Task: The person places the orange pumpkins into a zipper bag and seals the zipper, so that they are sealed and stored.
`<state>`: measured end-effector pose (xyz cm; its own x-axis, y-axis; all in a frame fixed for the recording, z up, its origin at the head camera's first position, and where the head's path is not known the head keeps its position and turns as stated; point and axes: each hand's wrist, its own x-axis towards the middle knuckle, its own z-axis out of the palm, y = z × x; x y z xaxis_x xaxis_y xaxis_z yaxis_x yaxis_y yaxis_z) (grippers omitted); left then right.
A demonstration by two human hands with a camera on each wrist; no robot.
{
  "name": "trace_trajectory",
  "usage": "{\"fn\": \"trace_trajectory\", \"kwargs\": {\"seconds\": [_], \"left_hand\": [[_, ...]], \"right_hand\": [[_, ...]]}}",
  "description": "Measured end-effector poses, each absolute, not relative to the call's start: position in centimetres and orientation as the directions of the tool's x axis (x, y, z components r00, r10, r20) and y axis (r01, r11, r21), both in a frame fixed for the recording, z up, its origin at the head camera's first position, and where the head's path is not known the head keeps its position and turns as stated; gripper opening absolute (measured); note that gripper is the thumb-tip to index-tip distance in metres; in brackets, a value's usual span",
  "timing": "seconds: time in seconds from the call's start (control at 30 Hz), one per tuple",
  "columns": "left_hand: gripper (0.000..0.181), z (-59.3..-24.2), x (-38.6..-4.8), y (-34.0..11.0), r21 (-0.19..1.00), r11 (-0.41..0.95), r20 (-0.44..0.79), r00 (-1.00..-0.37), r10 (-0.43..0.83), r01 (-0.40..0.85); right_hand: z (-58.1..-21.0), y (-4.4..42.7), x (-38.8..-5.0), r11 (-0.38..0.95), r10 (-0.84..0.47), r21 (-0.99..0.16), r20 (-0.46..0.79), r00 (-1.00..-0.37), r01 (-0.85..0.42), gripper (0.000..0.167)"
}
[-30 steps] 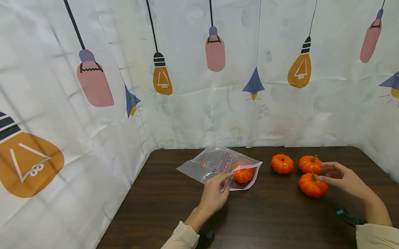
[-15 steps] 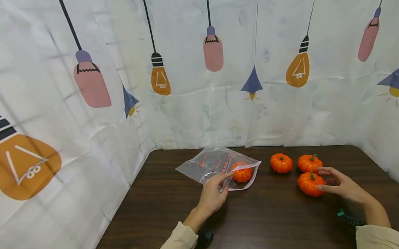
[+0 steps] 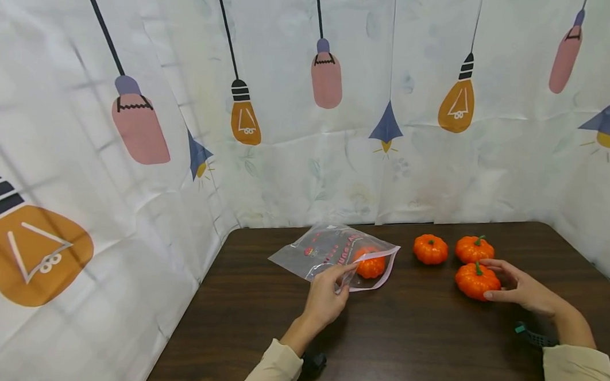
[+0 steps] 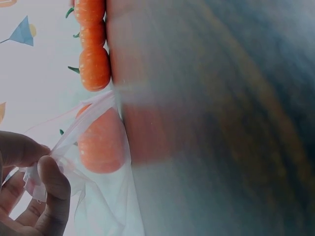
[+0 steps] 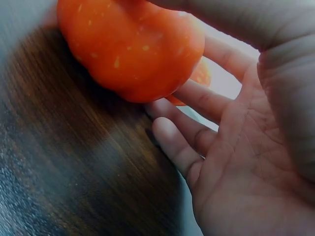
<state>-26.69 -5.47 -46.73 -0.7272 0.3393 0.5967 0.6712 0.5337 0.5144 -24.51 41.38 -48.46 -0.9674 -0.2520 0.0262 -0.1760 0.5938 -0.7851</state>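
My left hand (image 3: pixel 326 295) pinches the pink-edged mouth of a clear zip bag (image 3: pixel 309 254) with red print, lying on the table. Inside the bag, near its opening, sits a small orange pumpkin (image 4: pixel 102 142), seen through the plastic in the left wrist view. On the right, my right hand (image 3: pixel 525 288) holds the nearest loose pumpkin (image 3: pixel 473 283) between thumb and fingers, and this pumpkin still appears to sit on the table. In the right wrist view the thumb lies over the glossy pumpkin (image 5: pixel 133 49), while the fingers reach round its far side.
Behind the held pumpkin stands another pumpkin (image 3: pixel 473 249) with a green stem, close to it. One more pumpkin (image 3: pixel 430 249) is to its left. A dark wooden table (image 3: pixel 405 345) meets patterned white curtains (image 3: pixel 295 173) at its back and left edges.
My right hand has come down from beside the two right-hand pumpkins and its thumb and fingers have closed round the nearest one. My left hand and the bag stay in place.
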Motion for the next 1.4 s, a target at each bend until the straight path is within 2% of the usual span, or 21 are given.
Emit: {"fn": "trace_trajectory", "kwargs": {"seconds": [0.63, 1.07, 1.4], "left_hand": [[0.052, -46.7, -26.7, -5.5, 0.514, 0.546, 0.586, -0.736, 0.339, 0.661], [0.053, -46.7, -26.6, -5.4, 0.489, 0.546, 0.619, -0.712, 0.332, 0.68], [0.052, -46.9, -26.7, -5.4, 0.5, 0.559, 0.603, -0.729, 0.324, 0.662]], "right_hand": [[-48.2, 41.1, -24.6, 0.605, -0.262, -0.773, 0.034, -0.965, -0.191, 0.069], [-47.6, 41.0, -24.5, 0.608, -0.234, -0.77, 0.059, -0.97, -0.193, 0.069], [-46.7, 40.3, -24.8, 0.597, -0.191, -0.781, 0.087, -0.978, -0.187, 0.072]]}}
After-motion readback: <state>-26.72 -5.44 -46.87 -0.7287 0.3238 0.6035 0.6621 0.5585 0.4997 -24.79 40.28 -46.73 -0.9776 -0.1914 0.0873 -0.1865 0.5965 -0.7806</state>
